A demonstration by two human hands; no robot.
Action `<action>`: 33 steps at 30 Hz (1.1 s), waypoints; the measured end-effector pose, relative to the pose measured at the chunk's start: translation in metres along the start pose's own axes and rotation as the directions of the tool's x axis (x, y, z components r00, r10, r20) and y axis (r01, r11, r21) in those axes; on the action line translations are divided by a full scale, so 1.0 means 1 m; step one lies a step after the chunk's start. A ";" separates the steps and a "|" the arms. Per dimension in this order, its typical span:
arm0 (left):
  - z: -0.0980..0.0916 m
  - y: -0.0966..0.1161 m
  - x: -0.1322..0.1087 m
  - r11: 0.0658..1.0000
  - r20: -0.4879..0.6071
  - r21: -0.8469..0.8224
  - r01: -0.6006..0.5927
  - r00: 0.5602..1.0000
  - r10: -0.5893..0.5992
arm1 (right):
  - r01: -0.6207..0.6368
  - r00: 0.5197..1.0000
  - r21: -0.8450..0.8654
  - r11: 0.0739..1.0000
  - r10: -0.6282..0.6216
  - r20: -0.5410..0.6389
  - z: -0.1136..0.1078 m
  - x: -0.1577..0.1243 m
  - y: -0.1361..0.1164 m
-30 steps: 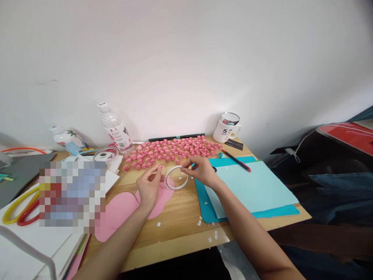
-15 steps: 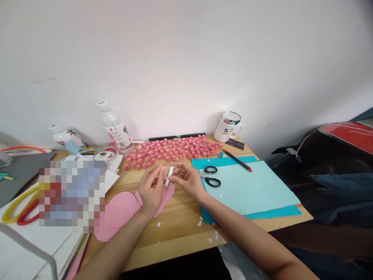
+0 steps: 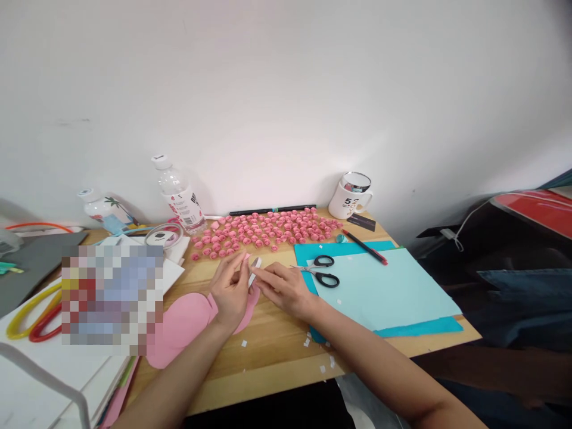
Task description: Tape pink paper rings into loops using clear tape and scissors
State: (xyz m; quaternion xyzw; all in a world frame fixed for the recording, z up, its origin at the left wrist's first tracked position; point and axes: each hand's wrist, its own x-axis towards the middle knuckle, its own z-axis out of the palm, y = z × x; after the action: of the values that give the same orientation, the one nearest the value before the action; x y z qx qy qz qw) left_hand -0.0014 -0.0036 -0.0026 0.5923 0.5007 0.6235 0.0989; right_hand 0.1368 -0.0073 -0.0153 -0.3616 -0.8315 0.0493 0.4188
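Note:
My left hand [image 3: 230,292] is closed, with a small pink paper piece [image 3: 246,256] pinched at its fingertips. Against those fingers stands a narrow white roll of tape [image 3: 255,270], between my two hands. My right hand [image 3: 286,289] has its fingers pressed together on the roll's right side; its thumb is mostly hidden. Under my left hand lie pink paper rounds [image 3: 183,325]. Beyond my hands, many small rolled pink paper roses [image 3: 263,227] cover the back of the table. Scissors [image 3: 326,271] with black handles lie right of my right hand.
Light blue sheets [image 3: 384,292] lie on the right, with a black-and-red pen [image 3: 364,245] across them. A mug [image 3: 349,199] and a bottle [image 3: 183,199] stand at the back. Papers [image 3: 40,375] fill the left side. White scraps [image 3: 322,369] dot the table's front edge [image 3: 268,387].
My right hand has turned over and its fingers have straightened, pointing left at the tape roll. The roll has moved slightly left, closer to my left hand.

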 end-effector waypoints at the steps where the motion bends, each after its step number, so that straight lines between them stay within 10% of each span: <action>1: 0.000 0.000 0.000 1.000 -0.001 -0.005 0.006 1.000 -0.006 | 0.010 1.000 -0.011 1.000 -0.011 -0.028 -0.002 0.002 0.001; 6: 0.000 0.000 -0.002 0.995 -0.011 -0.057 0.077 0.997 -0.078 | -0.145 0.972 0.046 0.988 0.151 -0.182 -0.046 0.024 0.008; 9: 0.000 0.001 -0.002 0.995 -0.012 -0.065 0.079 0.997 -0.080 | -0.303 0.950 -0.121 0.945 0.310 0.044 -0.088 0.030 0.015; 15: 0.000 0.001 -0.001 0.993 -0.014 -0.073 0.098 0.995 -0.099 | -0.247 0.646 -0.582 0.775 0.579 0.497 -0.111 -0.001 0.027; 24: 0.001 -0.002 -0.003 0.984 0.012 -0.112 0.142 0.990 -0.141 | -0.222 0.671 -0.575 0.787 0.552 0.496 -0.105 -0.023 0.037; 33: 0.000 0.001 -0.002 0.985 0.022 -0.088 0.147 0.989 -0.146 | -0.519 0.784 0.121 0.846 0.415 0.462 -0.099 -0.011 0.012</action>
State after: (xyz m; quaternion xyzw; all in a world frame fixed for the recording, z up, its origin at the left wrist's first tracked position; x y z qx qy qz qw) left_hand -0.0003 -0.0053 -0.0028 0.5536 0.5136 0.6317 0.1750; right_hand 0.2202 -0.0272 0.0361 -0.4844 -0.7725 0.3290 0.2457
